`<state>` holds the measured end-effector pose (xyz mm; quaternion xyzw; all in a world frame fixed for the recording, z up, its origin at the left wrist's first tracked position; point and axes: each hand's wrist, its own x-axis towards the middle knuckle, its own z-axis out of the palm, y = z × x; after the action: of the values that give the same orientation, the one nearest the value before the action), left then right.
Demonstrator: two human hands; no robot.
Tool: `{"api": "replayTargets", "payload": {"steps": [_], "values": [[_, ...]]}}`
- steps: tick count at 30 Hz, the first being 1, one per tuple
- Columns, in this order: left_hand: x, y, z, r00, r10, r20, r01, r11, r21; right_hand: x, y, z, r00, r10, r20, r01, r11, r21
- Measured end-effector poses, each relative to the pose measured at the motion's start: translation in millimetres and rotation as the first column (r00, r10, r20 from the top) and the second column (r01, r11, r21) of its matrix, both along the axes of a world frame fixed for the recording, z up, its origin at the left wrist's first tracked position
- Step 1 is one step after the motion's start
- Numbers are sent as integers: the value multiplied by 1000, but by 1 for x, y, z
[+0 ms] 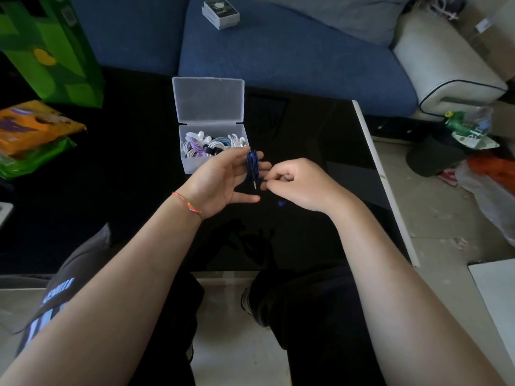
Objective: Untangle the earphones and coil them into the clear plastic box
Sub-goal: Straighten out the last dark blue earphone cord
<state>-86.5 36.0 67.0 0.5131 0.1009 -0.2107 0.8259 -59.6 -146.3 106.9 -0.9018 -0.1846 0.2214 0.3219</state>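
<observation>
Dark blue earphones (252,164) are wound in a coil around the straight fingers of my left hand (223,179), palm facing right, above the black table. The metal jack hangs from the bottom of the coil. My right hand (295,182) is beside it, fingers curled, pinching the cable end near the jack. Just behind my left hand stands the clear plastic box (186,162) with its lid (208,100) open upright. Inside it lie several coiled earphones in white, purple and light blue.
The black glossy table (320,140) has a white right edge (376,162). Green and orange packets (33,135) lie at the left. A blue sofa (278,51) with a small box (220,12) is behind. Clutter sits on the floor (473,151) at right.
</observation>
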Motion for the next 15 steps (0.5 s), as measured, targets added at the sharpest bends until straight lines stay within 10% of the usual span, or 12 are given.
{"api": "replayTargets", "payload": {"steps": [8, 15], "values": [[-6, -5, -5, 930, -367, -21, 361, 902, 237, 4, -4, 2, 998, -42, 44, 41, 999, 23], [-4, 3, -1, 966, -256, 23, 250, 913, -323, 11, -10, 0, 984, -176, 22, 171, 973, 153]]}}
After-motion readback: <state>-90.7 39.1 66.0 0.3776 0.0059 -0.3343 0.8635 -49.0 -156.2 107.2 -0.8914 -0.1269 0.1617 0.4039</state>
